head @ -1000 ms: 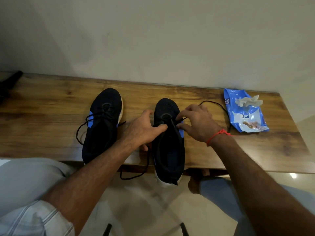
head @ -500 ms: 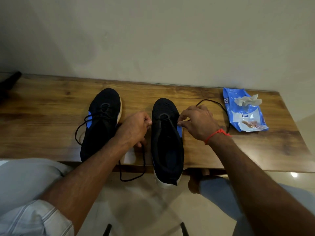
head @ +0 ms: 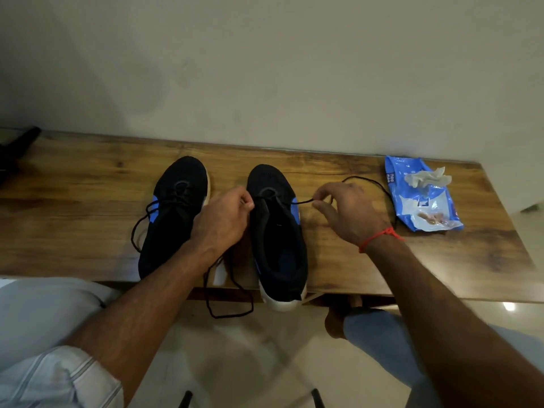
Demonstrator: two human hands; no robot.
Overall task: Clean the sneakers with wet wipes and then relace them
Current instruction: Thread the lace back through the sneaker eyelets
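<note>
Nearest, a loop of the black lace hangs off the surface edge. Just beyond, the left hand pinches one lace strand beside the right sneaker; the right hand pinches the other, pulled sideways. Only the lowest eyelets look threaded, so most lacing remains. The left sneaker seems laced but untied. Farthest, the wipes pack suggests cleaning is finished.

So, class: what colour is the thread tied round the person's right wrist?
Red. The thread sits just behind the right hand, clearest in the head view.
</note>
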